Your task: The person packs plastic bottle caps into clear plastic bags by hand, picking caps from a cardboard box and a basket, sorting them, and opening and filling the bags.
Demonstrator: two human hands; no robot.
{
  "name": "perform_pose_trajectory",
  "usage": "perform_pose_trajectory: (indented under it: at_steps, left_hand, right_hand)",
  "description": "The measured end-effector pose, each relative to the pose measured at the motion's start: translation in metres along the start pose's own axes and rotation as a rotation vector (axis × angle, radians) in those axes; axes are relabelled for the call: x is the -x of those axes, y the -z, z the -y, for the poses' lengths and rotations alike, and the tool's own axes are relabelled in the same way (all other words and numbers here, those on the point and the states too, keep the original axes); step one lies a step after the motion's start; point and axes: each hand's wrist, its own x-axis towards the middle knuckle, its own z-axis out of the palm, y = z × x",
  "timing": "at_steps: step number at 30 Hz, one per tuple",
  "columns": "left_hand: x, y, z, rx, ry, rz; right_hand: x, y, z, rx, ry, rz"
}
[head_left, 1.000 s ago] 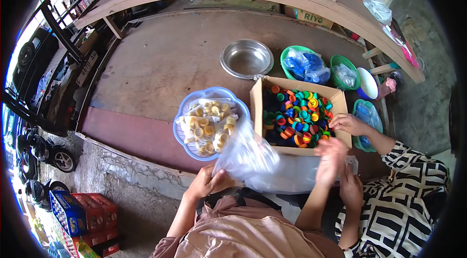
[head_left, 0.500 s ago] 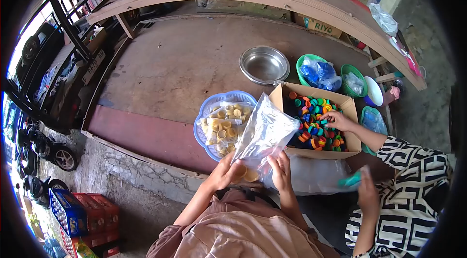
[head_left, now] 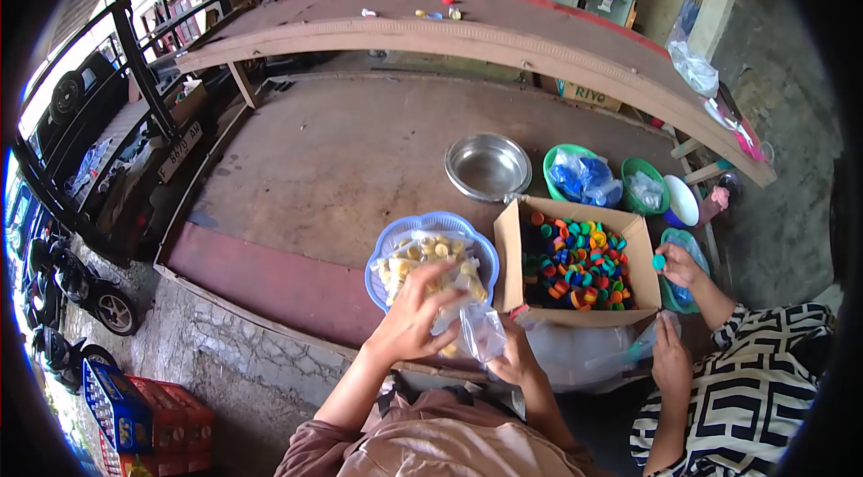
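Observation:
A clear plastic bag is gripped in my right hand, with pale yellow caps low in it. My left hand has its fingers spread at the bag's left side, over the near edge of a blue scalloped basket. Small bags of yellow caps fill that basket. Right of it, a cardboard box holds many coloured caps. A co-worker's hand holds a green cap beside the box; the co-worker's other hand holds a clear bag.
A steel bowl stands behind the box. Green bowls with plastic bags and a white-and-blue bowl are at the back right. A raised wooden shelf crosses behind. The co-worker's patterned sleeve is close on the right.
The bag I hold has come down from upright, and my left hand has opened and risen toward the basket. The co-worker's hand has left the box with a green cap. The view has tilted up.

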Motion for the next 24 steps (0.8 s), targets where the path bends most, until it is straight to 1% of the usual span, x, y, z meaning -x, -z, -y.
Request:
perform_pose_trajectory:
  at_steps: [1, 3, 5, 8, 11, 15, 19, 20, 24]
  left_hand:
    - [-0.005, 0.007, -0.005, -0.092, 0.003, 0.133]
    - [-0.007, 0.009, -0.003, -0.148, -0.054, 0.18]
    - [-0.005, 0.014, -0.002, -0.089, -0.036, 0.23]
    - [-0.005, 0.017, -0.007, -0.062, -0.04, 0.281]
    - [-0.001, 0.017, -0.01, -0.079, -0.063, 0.28]
    - [0.001, 0.022, -0.011, -0.073, -0.075, 0.259]
    - [0.001, 0.033, -0.004, -0.107, -0.027, 0.259]
    - [-0.001, 0.036, -0.002, -0.111, -0.029, 0.248]
    - [-0.007, 0.054, 0.0, -0.059, -0.036, 0.257]
  right_hand:
    - [0.001, 0.0, -0.002, 0.037, 0.018, 0.019]
    - [0.0, 0.0, 0.003, 0.046, 0.034, 0.056]
    - [0.0, 0.002, 0.016, -0.045, -0.041, 0.049]
    - [0.005, 0.002, 0.01, -0.207, 0.002, -0.02]
    - [0.013, -0.009, -0.008, -0.278, -0.046, -0.152]
    - [0.003, 0.002, 0.013, -0.066, 0.159, -0.215]
    - [-0.011, 0.022, 0.029, -0.132, 0.221, 0.007]
    - [-0.013, 0.025, 0.03, -0.098, 0.183, 0.007]
    - [-0.025, 0.044, 0.022, 0.13, 0.255, -0.012]
